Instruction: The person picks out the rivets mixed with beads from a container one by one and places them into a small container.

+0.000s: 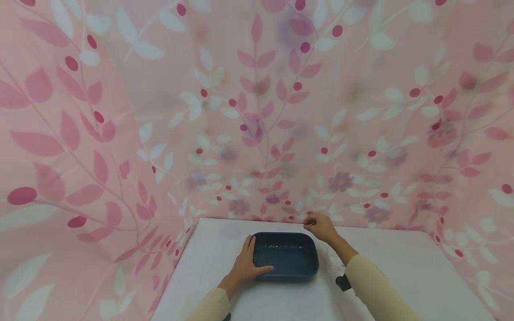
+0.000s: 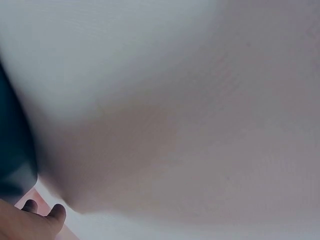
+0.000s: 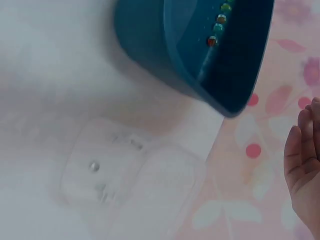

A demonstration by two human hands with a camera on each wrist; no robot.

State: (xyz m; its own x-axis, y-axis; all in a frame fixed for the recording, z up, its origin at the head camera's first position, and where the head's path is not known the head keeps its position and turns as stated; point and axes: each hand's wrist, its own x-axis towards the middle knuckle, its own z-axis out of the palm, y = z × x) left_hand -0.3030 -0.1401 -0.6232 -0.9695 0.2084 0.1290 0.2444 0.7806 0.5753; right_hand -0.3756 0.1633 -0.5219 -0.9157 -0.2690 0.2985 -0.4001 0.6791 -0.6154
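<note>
A dark blue rectangular tray (image 1: 286,269) with high walls stands on the white table. My left hand (image 1: 246,262) holds its left side, fingers along the left wall and thumb over the front edge. In the left wrist view the tray (image 2: 15,145) and part of the left hand (image 2: 30,222) show at the left. Small green and amber beads (image 3: 221,19) lie in a row inside the tray, along its far wall. My right hand (image 1: 321,228) is raised beyond the tray's back right corner, its fingers bent toward the thumb. Whether its hidden fingertips hold anything is unclear.
Right of the tray lies a clear plastic container (image 3: 165,185) with a few small clear pieces in it, partly behind the right forearm in the head view. Pink floral cloth (image 1: 261,111) hangs behind and beside the white table (image 1: 401,267).
</note>
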